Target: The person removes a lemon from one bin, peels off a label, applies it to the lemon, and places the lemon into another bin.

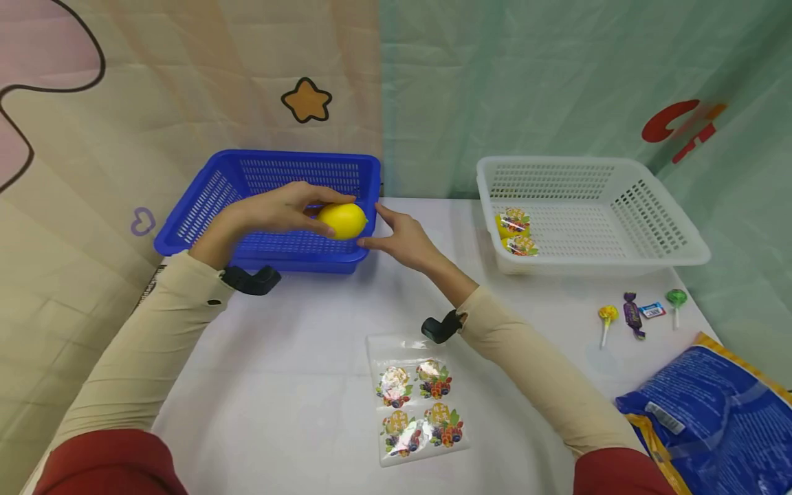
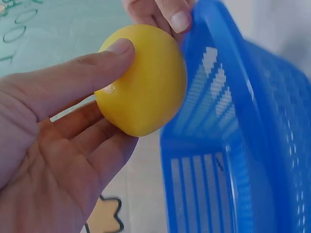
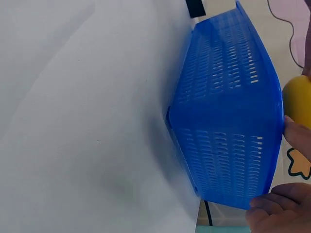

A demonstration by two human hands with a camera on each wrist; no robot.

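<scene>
Over the right end of the blue plastic basket (image 1: 297, 264), my left hand (image 1: 272, 208) holds a yellow lemon (image 1: 343, 221). Its thumb lies across one side and the fingers support the other, as the left wrist view shows (image 2: 146, 82). My right hand (image 1: 405, 240) is at the basket's right end, thumb and fingers spread apart. In the right wrist view the thumb (image 3: 297, 136) is right at the rim and the fingertips (image 3: 260, 206) are by the basket's corner.
A white basket (image 1: 588, 267) at right holds yellow fruit with fruit-print stickers (image 1: 515, 221). In front lies a clear sticker sheet (image 1: 423, 405). Yellow and green lollipops (image 1: 608, 313), a purple-wrapped candy (image 1: 632, 316) and a blue bag (image 1: 711, 412) are at far right.
</scene>
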